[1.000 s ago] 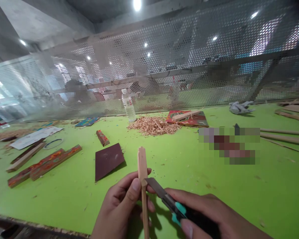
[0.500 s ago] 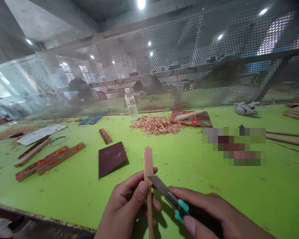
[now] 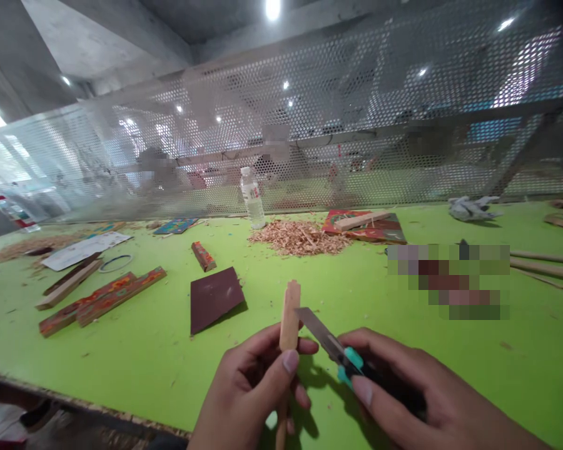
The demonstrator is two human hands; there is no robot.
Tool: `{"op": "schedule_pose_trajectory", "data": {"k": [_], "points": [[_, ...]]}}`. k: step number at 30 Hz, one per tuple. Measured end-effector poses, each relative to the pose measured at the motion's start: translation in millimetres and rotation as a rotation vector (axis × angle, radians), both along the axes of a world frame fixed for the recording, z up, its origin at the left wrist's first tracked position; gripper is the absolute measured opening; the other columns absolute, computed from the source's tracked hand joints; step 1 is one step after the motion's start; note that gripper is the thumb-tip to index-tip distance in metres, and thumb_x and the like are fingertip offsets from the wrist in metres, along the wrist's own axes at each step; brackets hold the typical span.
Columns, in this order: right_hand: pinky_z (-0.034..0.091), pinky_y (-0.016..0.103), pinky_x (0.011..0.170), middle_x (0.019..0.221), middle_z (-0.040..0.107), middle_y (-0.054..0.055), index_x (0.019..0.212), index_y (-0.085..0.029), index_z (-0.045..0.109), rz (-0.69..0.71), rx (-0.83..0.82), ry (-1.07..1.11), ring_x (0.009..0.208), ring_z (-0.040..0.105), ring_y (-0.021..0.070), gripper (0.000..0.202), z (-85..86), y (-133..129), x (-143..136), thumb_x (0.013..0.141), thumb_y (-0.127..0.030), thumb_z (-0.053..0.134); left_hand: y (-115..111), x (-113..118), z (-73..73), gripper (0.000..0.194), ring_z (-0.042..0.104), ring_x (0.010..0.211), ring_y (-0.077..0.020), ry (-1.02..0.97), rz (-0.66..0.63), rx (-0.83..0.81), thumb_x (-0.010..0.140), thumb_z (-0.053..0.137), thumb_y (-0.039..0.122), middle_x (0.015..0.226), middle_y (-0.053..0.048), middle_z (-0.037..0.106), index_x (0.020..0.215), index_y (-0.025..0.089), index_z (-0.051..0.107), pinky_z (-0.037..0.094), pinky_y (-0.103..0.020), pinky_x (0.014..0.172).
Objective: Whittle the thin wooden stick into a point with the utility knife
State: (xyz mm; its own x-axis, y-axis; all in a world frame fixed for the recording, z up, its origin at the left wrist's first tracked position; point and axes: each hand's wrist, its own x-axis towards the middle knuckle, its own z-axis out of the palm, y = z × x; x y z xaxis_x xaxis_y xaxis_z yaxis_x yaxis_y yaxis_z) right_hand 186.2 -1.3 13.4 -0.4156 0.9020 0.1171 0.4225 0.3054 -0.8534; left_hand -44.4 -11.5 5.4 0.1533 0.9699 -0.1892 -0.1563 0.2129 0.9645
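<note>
A pale carved wooden stick (image 3: 289,319) with a wide, notched head and a thin handle is gripped in my left hand (image 3: 258,387). The thumb presses where head and handle meet, and the fingers wrap behind. In my right hand (image 3: 398,394) is a utility knife (image 3: 344,359) with a black body and teal parts, its blade extended. The blade's tip is at the right edge of the stick's head; whether it touches cannot be made out. Left of the stick, a dark brown sheet of sandpaper (image 3: 217,300) lies on the green table (image 3: 159,369).
A heap of wood shavings (image 3: 300,239) lies behind the stick, beside a water bottle (image 3: 252,199). Painted wooden strips (image 3: 101,300) rest at left, a painted board (image 3: 389,228) at back right. A perforated metal screen (image 3: 206,150) stands along the far edge. One patch at right is pixelated.
The knife blade has moved from the base of the stick's head up to its right edge. My left thumb has shifted, and the stick now shows more of its rounded lower end.
</note>
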Motion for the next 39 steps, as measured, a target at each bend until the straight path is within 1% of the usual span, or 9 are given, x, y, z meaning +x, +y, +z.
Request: {"op": "schedule_pose_trajectory", "data": {"k": [2,4,7,10,15,19,27,34,39], "points": [[0.07,0.03,0.082,0.11,0.089,0.007,0.135,-0.028,0.081,-0.019,0.042,-0.059,0.113,0.083,0.031,0.041,6.8,6.0,3.3,0.106,-0.047,0.058,-0.3,0.2,-0.2,0.055,0.056,0.054,-0.0097,0.014,0.009,-0.004,0.084,0.09,0.063,0.067,-0.002,0.072,0.116,0.019,0.088,0.049,-0.017,0.051],[0.068,0.035,0.095,0.129,0.085,0.009,0.139,-0.028,0.08,-0.036,0.122,-0.147,0.123,0.079,0.0325,0.044,13.1,11.7,6.6,0.107,-0.051,0.059,-0.6,0.0,0.7,0.055,0.055,0.051,-0.0077,0.031,0.023,0.007,0.082,0.091,0.065,0.077,-0.004,0.077,0.114,0.02,0.088,0.047,-0.018,0.05],[0.065,0.042,0.105,0.134,0.083,0.011,0.142,-0.026,0.078,0.077,0.289,-0.238,0.122,0.08,0.0317,0.043,21.1,18.9,8.9,0.11,-0.044,0.055,0.0,-0.4,1.4,0.053,0.054,0.05,-0.0056,0.066,0.027,0.016,0.084,0.089,0.065,0.095,-0.008,0.081,0.111,0.019,0.088,0.043,-0.017,0.049],[0.069,0.037,0.091,0.117,0.087,0.01,0.14,-0.025,0.078,0.22,0.422,-0.267,0.105,0.085,0.0279,0.038,25.2,23.8,8.4,0.11,-0.03,0.054,1.9,-0.3,-1.6,0.053,0.053,0.05,-0.0053,0.102,0.004,0.021,0.089,0.083,0.067,0.082,-0.005,0.077,0.107,0.018,0.089,0.04,-0.017,0.05],[0.067,0.029,0.076,0.098,0.086,0.007,0.14,-0.026,0.075,0.245,0.537,-0.278,0.082,0.084,0.0228,0.036,19.1,28.2,8.0,0.109,-0.023,0.057,2.3,2.7,-5.4,0.057,0.051,0.046,-0.0041,0.086,-0.001,0.05,0.086,0.083,0.071,0.081,-0.005,0.077,0.104,0.017,0.089,0.037,-0.016,0.047],[0.066,0.027,0.075,0.095,0.085,0.006,0.143,-0.026,0.073,0.249,0.575,-0.282,0.078,0.082,0.0213,0.037,10.4,29.6,9.6,0.111,-0.024,0.054,-1.0,5.8,-0.3,0.052,0.05,0.047,-0.0032,0.069,0.042,0.042,0.085,0.087,0.068,0.081,-0.004,0.077,0.1,0.018,0.089,0.036,-0.015,0.048],[0.067,0.028,0.071,0.094,0.084,0.008,0.143,-0.021,0.073,0.205,0.727,-0.377,0.073,0.081,0.0212,0.038,-2.8,27.0,12.5,0.115,-0.025,0.046,-1.4,6.9,-2.3,0.056,0.051,0.048,-0.0032,0.09,0.026,0.036,0.088,0.084,0.067,0.096,-0.009,0.082,0.113,0.017,0.087,0.04,-0.017,0.049],[0.07,0.031,0.069,0.1,0.085,0.011,0.145,-0.019,0.07,0.216,0.73,-0.407,0.076,0.083,0.0222,0.044,-6.9,25.1,12.3,0.119,-0.028,0.036,-7.2,17.1,-0.9,0.038,0.053,0.048,-0.0056,0.134,0.177,0.052,0.086,0.089,0.054,0.07,-0.001,0.073,0.097,0.018,0.088,0.038,-0.016,0.05],[0.069,0.028,0.068,0.099,0.084,0.009,0.148,-0.022,0.069,0.19,0.736,-0.403,0.074,0.082,0.0211,0.042,-7.9,23.9,16.1,0.118,-0.027,0.04,-8.7,18.4,-2.5,0.036,0.058,0.05,-0.0107,0.225,0.237,0.057,0.086,0.088,0.054,0.067,-0.001,0.073,0.096,0.02,0.089,0.043,-0.019,0.051]]}}
